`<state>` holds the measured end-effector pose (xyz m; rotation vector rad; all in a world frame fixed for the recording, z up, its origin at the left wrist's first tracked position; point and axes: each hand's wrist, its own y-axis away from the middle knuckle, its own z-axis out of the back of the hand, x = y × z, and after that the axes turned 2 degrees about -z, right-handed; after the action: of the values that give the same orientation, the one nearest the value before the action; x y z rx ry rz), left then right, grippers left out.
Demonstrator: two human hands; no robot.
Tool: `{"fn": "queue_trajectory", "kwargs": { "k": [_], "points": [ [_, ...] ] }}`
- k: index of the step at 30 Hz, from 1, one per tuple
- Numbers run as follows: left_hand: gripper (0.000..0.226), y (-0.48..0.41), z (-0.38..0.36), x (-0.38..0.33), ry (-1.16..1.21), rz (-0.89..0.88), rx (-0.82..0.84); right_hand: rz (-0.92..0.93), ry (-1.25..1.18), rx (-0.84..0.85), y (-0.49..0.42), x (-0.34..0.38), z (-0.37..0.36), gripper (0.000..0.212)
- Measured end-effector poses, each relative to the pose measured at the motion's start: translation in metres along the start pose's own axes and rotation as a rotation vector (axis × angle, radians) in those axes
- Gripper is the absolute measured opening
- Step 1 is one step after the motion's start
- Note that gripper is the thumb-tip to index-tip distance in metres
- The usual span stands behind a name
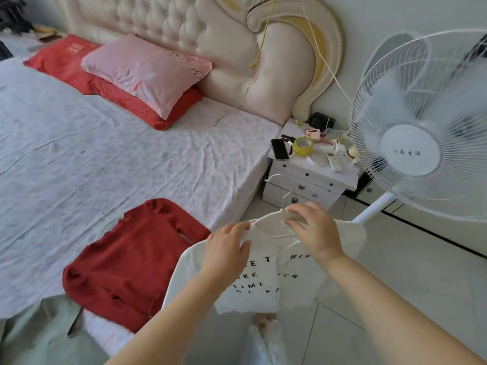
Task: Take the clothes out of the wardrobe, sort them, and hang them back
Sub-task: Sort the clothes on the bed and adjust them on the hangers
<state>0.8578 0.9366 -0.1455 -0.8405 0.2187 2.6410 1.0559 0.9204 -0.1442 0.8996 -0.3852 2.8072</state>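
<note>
Head view: a red sweater (131, 264) lies flat on the bed (105, 154) at left. Just right of it, my left hand (226, 248) pinches the shoulder of a white lettered shirt (253, 283) held above the floor. My right hand (313, 230) curls its fingers round the shirt's white hanger (268, 216).

Left hand (227, 249) grips white shirt (253, 296); right hand (315, 233), hanger (266, 218) (red top (131, 259) beside).

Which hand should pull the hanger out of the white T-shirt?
Likely right. The right hand grips the white hanger near its hook; the left hand pinches the white T-shirt at its shoulder.
</note>
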Motion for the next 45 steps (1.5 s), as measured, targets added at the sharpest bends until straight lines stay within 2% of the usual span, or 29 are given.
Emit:
{"fn": "queue_trajectory", "kwargs": {
  "k": [11,18,25,37,45],
  "points": [
    [0.041,-0.155,-0.021,-0.024,0.015,0.188,-0.027,0.032,-0.04,0.163,-0.174,-0.059,-0.009,0.02],
    [0.044,-0.233,-0.029,-0.005,0.066,0.242,-0.008,0.043,-0.053,0.21,-0.26,-0.072,-0.033,0.022],
    [0.043,-0.295,-0.009,0.068,0.09,0.334,-0.06,0.131,-0.064,0.333,-0.344,-0.041,-0.107,0.021],
    [0.042,-0.353,0.027,0.207,0.157,0.624,-0.203,0.386,-0.041,0.612,-0.458,0.049,-0.263,0.019],
    [0.041,-0.39,0.014,0.288,0.18,0.78,-0.244,0.464,-0.017,0.756,-0.506,0.062,-0.375,0.022]
  ]
}}
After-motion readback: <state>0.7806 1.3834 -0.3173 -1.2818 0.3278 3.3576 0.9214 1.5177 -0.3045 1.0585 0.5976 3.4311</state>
